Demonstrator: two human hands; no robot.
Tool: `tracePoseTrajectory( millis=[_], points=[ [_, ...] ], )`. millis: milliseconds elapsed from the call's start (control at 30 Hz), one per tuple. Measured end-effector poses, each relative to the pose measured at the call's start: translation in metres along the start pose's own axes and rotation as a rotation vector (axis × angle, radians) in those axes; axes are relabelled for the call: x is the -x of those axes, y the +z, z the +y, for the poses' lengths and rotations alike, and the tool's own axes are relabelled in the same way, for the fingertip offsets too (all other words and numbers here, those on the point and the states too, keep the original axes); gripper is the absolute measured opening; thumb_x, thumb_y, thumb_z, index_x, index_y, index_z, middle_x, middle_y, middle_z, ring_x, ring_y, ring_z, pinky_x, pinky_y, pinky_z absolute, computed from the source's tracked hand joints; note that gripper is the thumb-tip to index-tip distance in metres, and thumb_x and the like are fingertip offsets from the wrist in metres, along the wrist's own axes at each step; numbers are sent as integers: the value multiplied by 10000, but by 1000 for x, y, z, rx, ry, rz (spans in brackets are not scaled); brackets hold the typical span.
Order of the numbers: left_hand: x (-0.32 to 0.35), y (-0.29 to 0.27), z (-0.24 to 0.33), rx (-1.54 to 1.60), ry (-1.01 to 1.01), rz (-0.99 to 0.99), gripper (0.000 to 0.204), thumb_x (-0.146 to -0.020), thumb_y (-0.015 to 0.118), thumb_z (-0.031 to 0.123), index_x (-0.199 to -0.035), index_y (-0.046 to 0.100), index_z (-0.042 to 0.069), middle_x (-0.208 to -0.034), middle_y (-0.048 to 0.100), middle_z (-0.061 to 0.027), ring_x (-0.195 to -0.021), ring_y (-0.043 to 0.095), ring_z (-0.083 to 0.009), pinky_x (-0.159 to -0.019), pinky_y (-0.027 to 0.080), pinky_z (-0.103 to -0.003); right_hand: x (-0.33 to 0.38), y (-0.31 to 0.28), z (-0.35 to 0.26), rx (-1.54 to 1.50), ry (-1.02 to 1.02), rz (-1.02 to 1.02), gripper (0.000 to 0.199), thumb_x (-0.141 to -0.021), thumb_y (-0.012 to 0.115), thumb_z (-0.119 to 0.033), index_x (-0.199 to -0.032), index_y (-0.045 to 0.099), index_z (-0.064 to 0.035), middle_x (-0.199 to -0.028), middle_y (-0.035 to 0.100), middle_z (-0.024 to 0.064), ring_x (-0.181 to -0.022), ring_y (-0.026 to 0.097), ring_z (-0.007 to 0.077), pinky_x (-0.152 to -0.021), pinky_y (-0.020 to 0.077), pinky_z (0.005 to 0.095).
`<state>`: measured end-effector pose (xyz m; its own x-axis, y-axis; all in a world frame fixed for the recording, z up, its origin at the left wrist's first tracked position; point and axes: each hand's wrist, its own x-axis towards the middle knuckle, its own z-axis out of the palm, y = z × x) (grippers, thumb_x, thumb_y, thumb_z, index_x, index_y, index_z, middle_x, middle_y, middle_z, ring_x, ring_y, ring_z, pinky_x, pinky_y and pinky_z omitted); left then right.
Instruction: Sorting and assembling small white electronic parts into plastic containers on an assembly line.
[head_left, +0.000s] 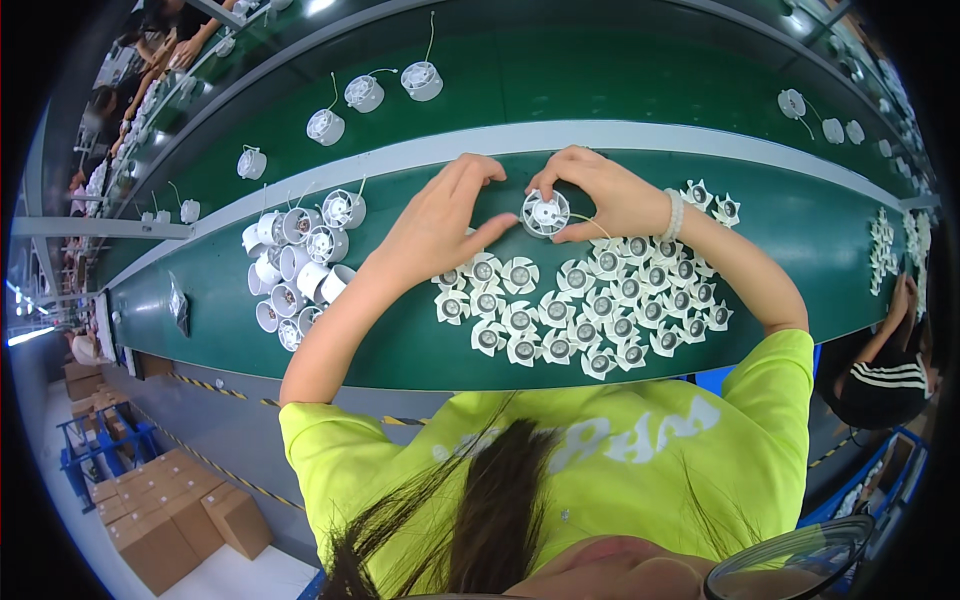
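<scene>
My right hand [592, 188] grips a small white fan housing [545, 215], its spoked round face turned up and a thin pale wire trailing from it toward my wrist. Fingers apart and with nothing in it, my left hand [445, 215] is just left of that housing, its thumb close to the rim. Below both hands, many loose white fan blade wheels [600, 303] with grey round centres lie spread on the green work surface [400, 345]. A pile of white cylindrical housings [300, 250], some with wires, stands left of my left forearm.
Beyond a pale rail [640, 135], a green belt [560, 80] carries several wired white fans [422, 80]. A small clear bag [178, 305] lies at far left. Another person's arm [890, 318] reaches over white parts at far right. Cardboard boxes [180, 510] are stacked lower left.
</scene>
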<state>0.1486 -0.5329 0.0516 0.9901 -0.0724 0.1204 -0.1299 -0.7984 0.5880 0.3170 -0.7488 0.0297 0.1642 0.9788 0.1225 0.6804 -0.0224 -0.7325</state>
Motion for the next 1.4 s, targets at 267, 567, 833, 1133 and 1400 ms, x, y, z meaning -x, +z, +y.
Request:
tracePoseTrajectory(
  millis=[267, 567, 833, 1133, 1400],
  points=[
    [-7, 30, -1, -44, 230, 12, 490, -861, 741, 155, -1325, 591, 116, -1296, 602, -50, -1114, 602, -239, -953, 500, -347, 12, -17, 13, 379, -81, 131, 439, -701, 850, -122, -1091, 649, -141, -1089, 641, -1, -1057, 553, 206, -959, 459, 329],
    [-24, 21, -13, -95, 220, -26, 533, -842, 759, 161, -1345, 589, 119, -1278, 618, -52, -1118, 600, -241, -961, 496, -343, 19, 0, 21, 784, -217, 239, 343, -753, 796, -119, -1080, 692, -128, -1046, 634, 0, -976, 560, 193, -909, 461, 318],
    [-43, 15, -16, -392, 253, 388, 472, -834, 744, 133, -1288, 619, 106, -1161, 639, -48, -1010, 620, -238, -890, 513, -336, 19, 2, 25, 945, -326, 217, 290, -774, 776, -132, -1055, 710, -106, -994, 642, 1, -924, 562, 187, -869, 455, 305],
    [-39, 59, -11, -331, 439, 136, 397, -887, 675, 123, -1276, 618, 63, -1172, 623, -42, -983, 625, -197, -848, 521, -290, 17, 6, 24, 746, -236, 330, 179, -779, 767, -87, -935, 680, -104, -925, 636, -2, -883, 543, 188, -850, 452, 299],
    [-46, 63, -8, -459, 465, 128, 347, -873, 661, 109, -1210, 616, 41, -1166, 607, -41, -964, 619, -188, -834, 521, -277, 51, 0, 1, 534, -97, 275, 167, -785, 760, -70, -908, 652, -104, -950, 628, 2, -876, 546, 195, -841, 455, 310]
  ],
)
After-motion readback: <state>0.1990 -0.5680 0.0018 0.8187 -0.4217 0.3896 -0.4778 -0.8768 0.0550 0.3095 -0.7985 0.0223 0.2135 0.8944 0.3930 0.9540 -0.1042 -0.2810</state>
